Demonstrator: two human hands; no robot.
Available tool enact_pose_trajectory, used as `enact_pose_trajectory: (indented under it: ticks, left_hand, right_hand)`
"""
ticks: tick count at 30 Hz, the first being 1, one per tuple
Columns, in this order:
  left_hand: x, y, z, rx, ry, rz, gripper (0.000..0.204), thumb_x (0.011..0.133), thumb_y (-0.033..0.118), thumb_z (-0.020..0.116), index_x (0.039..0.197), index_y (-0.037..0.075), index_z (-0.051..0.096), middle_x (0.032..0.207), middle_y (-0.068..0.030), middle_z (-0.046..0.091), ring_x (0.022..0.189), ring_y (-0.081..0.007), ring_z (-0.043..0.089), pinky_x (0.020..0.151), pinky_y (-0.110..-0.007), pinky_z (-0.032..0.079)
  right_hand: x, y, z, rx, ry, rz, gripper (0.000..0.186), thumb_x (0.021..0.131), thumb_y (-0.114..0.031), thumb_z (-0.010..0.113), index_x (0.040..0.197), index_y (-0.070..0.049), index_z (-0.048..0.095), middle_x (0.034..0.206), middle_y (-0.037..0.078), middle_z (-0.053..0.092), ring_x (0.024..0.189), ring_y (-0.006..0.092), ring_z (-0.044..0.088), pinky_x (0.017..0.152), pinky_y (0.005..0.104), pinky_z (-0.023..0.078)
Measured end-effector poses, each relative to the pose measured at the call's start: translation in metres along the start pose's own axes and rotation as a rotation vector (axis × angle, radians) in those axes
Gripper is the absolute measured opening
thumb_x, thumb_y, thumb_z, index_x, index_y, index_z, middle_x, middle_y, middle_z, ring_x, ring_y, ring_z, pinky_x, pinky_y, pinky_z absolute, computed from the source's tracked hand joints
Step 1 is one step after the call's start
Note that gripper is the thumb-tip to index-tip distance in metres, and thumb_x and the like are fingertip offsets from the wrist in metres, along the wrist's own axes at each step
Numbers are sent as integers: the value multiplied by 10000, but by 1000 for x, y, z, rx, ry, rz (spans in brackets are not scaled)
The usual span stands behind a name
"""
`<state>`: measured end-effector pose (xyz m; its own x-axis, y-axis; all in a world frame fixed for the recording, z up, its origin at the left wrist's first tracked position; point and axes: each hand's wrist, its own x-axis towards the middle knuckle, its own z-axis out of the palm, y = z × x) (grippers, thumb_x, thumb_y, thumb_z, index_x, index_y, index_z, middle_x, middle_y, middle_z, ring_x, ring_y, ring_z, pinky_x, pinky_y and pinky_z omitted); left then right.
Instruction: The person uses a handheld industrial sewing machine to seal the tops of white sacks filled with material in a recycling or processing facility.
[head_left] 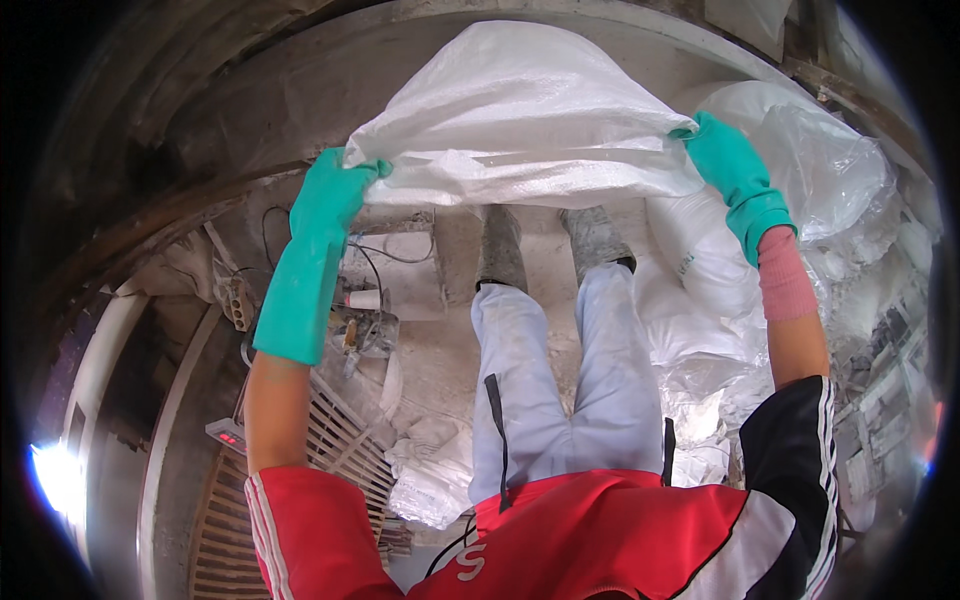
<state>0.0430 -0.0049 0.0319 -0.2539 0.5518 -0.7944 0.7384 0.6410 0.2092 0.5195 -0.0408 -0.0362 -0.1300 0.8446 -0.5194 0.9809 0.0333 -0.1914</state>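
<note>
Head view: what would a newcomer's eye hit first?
Likely the big white sack spread across the top centre, gripped along its near edge by the left hand and the right hand, both gloved in vivid green. Next, the red shirt at bottom centre. A white glare also stands out at the lower-left rim.

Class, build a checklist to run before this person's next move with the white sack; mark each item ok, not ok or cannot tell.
1. Left grip: ok; the left hand grasps the white sack at its left corner.
2. Right grip: ok; the right hand grasps its right corner.
3. Hand protection: ok; both hands wear green gloves.
4. Footing: cannot tell; the sack hides the feet.
5. Clear floor at right: not ok; bulging white bags lie beside the right leg.
6. Sack's contents: cannot tell; its inside is hidden.
</note>
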Motion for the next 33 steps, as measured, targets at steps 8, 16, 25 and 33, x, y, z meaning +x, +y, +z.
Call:
enact_pose_trajectory:
  ticks: [8,16,25,33]
  left_hand:
    - [31,-4,5,-108,83,66,323,950,256,523,1054,-19,657,723,-107,672,573,-210,666,564,-328,527]
    - [15,1,-3,187,62,1,276,919,190,497,1034,-40,596,758,-180,667,515,-202,645,539,-346,526]
    - [54,-49,-13,956,367,622,271,905,194,493,1117,98,631,908,-165,692,626,-271,691,627,-395,557]
    - [53,-25,-22,-312,-442,19,415,1002,303,431,1205,-12,609,938,-185,696,731,-263,710,736,-372,585]
  right_hand:
    - [-17,-5,16,-11,238,-88,156,888,-173,554,1016,-127,631,862,172,680,786,398,662,674,491,509]
    - [-16,7,13,447,11,291,234,901,-157,527,1096,-60,612,875,162,685,718,285,693,633,439,523]
    - [2,48,17,597,-171,76,289,929,-191,541,1167,-38,599,846,149,666,599,231,681,582,346,530]
    - [-16,31,17,-103,-33,-44,315,901,-179,532,1197,-160,639,874,109,697,712,245,693,677,380,546]
